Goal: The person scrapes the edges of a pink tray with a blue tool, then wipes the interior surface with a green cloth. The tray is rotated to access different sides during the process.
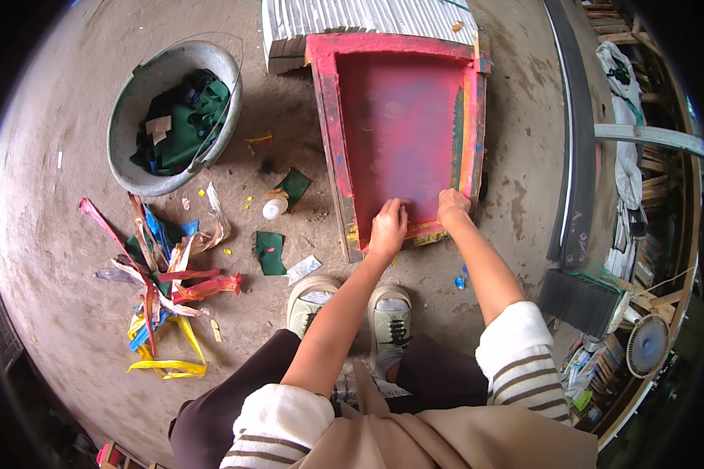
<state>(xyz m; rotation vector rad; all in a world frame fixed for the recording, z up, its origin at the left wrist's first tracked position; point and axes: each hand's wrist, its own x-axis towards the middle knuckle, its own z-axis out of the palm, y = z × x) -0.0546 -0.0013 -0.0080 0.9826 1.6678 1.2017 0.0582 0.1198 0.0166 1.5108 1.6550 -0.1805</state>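
Note:
A screen printing frame [321, 109] with red-stained wooden sides lies in front of me. Its cloudy purple-pink mesh [403, 133] fills the middle, and green and yellow streaks run along the right side. My left hand [389, 228] is at the near side of the frame, its fingers curled together over the mesh; whatever they may pinch is hidden. At the near right corner, my right hand [454, 209] is closed on the frame's edge. The frame's far end is by a stack of white corrugated sheets [368, 25].
A grey metal bucket [121, 148] with dark green cloth stands at the left. Colourful plastic strips [168, 273] lie in a heap below it. A small white bottle [275, 207] and green scraps [270, 252] are on the ground. At the right are a long dark beam [575, 141] and a fan [648, 345].

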